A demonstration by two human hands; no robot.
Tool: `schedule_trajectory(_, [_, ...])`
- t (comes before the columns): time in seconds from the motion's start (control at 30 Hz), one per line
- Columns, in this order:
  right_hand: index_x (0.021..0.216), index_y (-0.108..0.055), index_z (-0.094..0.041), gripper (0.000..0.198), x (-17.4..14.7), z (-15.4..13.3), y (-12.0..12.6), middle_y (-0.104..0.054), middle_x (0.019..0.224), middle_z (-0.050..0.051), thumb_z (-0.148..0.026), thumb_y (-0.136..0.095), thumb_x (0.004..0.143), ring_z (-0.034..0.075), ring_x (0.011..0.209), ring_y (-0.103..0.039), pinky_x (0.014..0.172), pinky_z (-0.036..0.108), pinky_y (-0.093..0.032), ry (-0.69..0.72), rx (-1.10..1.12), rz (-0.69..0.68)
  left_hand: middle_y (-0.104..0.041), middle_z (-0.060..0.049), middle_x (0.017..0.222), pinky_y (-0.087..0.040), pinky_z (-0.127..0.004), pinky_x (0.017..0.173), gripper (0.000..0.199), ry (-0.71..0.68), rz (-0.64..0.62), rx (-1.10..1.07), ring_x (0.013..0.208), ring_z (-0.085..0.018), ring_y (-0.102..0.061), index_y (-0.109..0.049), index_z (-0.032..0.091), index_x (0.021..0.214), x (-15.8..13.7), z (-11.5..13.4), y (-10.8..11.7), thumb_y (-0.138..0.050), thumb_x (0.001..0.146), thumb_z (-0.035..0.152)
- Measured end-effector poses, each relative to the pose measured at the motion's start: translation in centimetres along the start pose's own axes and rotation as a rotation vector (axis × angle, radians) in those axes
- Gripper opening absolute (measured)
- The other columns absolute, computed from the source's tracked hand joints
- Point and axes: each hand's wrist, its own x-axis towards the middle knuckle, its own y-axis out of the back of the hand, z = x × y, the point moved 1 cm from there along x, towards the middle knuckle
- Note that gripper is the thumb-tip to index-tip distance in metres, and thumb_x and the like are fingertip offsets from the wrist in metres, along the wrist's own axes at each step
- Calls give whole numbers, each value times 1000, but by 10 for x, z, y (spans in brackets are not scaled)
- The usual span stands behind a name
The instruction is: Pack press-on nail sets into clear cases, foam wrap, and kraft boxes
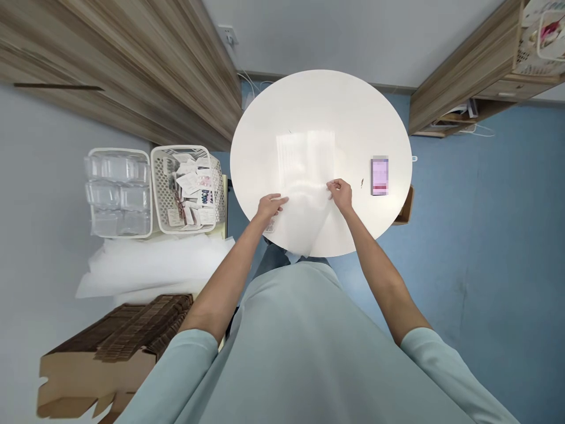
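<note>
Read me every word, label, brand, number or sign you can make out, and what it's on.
No text is readable.
Phone: screen pixelated, unreadable.
Packets in the white basket: any print is too small to read.
Translucent sheet at the hands: no lettering visible.

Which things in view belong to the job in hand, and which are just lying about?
In use:
sheet, right hand pinching its edge, left hand at its left side
table, beneath it

Apparently lying about, untouched:
phone
containers and packets in baskets
white stack, possibly spare sheets
cardboard
</note>
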Motion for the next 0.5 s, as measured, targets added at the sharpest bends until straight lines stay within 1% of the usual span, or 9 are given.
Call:
schedule_trajectory(0.07, [91, -66, -22, 21, 12, 1, -3, -77, 86, -2, -43, -68, 94, 11, 54, -60, 71, 31, -55, 9, -2, 9, -70, -4, 76, -41, -32, 62, 51, 39, -29, 6, 63, -17, -58, -71, 20, 102, -5, -15, -6, -99, 60, 28])
schedule_trajectory(0.13, [90, -66, -22, 20, 24, 1, -6, -77, 85, -2, -42, -69, 94, 11, 53, -60, 73, 31, -55, 15, -11, 16, -69, -3, 76, -42, -32, 63, 48, 61, -16, -19, 62, -16, -58, -70, 21, 96, -10, -29, -11, -98, 57, 23])
schedule_trajectory(0.23, [90, -66, -22, 21, 41, 1, -10, -77, 84, -1, -41, -71, 94, 11, 54, -61, 73, 31, -54, -5, -14, 22, -70, -4, 80, -46, -33, 66, 40, 68, 27, -59, 64, -16, -59, -68, 21, 89, -14, -42, -17, -96, 60, 22])
schedule_trajectory(0.3, [92, -66, -21, 23, 47, 3, -13, -78, 85, 0, -44, -72, 95, 12, 55, -63, 70, 30, -53, -39, 14, 18, -72, -6, 84, -49, -34, 68, 34, 63, 66, -72, 65, -17, -61, -68, 20, 87, -13, -44, -19, -94, 64, 22])
schedule_trajectory(0.37, [95, -66, -21, 30, 48, 7, -16, -79, 86, 2, -50, -72, 95, 13, 58, -66, 67, 29, -52, -78, 56, -3, -74, -8, 89, -51, -34, 69, 32, 65, 105, -82, 69, -18, -65, -70, 19, 88, -11, -42, -19, -93, 67, 23])
schedule_trajectory(0.43, [96, -66, -20, 36, 40, 12, -19, -79, 88, 5, -55, -73, 94, 14, 62, -69, 66, 29, -52, -116, 86, -40, -76, -10, 95, -53, -35, 70, 32, 67, 131, -85, 74, -20, -68, -71, 19, 92, -6, -38, -17, -93, 69, 24])
schedule_trajectory(0.5, [96, -66, -20, 38, 25, 20, -20, -79, 87, 5, -56, -76, 91, 15, 66, -71, 68, 29, -53, -164, 96, -77, -78, -12, 101, -55, -36, 72, 30, 59, 143, -84, 79, -21, -71, -73, 18, 95, -2, -33, -16, -92, 72, 25])
